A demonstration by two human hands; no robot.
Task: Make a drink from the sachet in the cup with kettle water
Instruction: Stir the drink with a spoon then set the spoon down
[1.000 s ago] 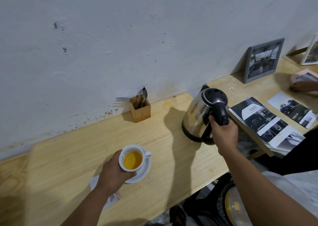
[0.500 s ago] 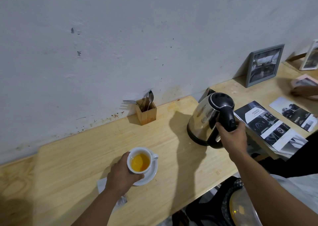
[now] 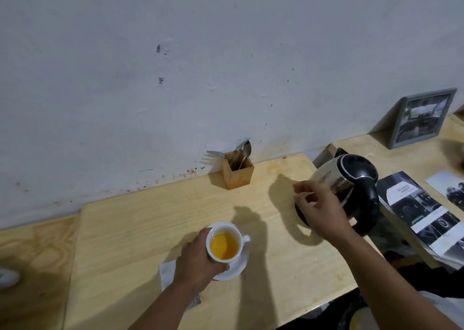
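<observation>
Pale wooden tabletop (image 3: 140,231) against a scuffed white wall, a cup of orange drink low in the middle of the frame

White cup (image 3: 224,242) sits on its saucer (image 3: 237,267) at lower centre, filled with orange liquid; the left hand (image 3: 198,262) has its grip wrapped around the cup's left side. Under that wrist lies a flat white sachet (image 3: 167,273). To the right, the steel kettle (image 3: 351,186) with black lid and handle stands on the tabletop; the right hand (image 3: 320,210) hovers in front of it, grip loose, fingers half curled around nothing. Behind, at centre, a wooden holder (image 3: 237,172) keeps a fork and spoons. Brochures (image 3: 421,209) and a framed picture (image 3: 424,117) fill the right edge
</observation>
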